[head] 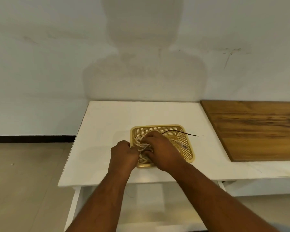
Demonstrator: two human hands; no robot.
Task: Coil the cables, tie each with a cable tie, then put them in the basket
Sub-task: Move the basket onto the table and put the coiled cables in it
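A yellow perforated basket point(189, 144) stands on the white table point(107, 131). Over its left half I hold a bundle of white cable point(141, 145) in both hands. My left hand point(124, 154) is closed on the bundle at the basket's left rim. My right hand point(159, 148) grips the bundle from the right, fingers wrapped over the loops. A thin dark cable tie point(182, 132) sticks out from under my right hand and reaches past the basket's right rim. A white cable with a plug end point(181, 144) lies inside the basket at the right.
A wooden board point(258, 129) lies on the table to the right of the basket. A white wall stands right behind the table. The table's left edge drops to a tiled floor point(23, 173).
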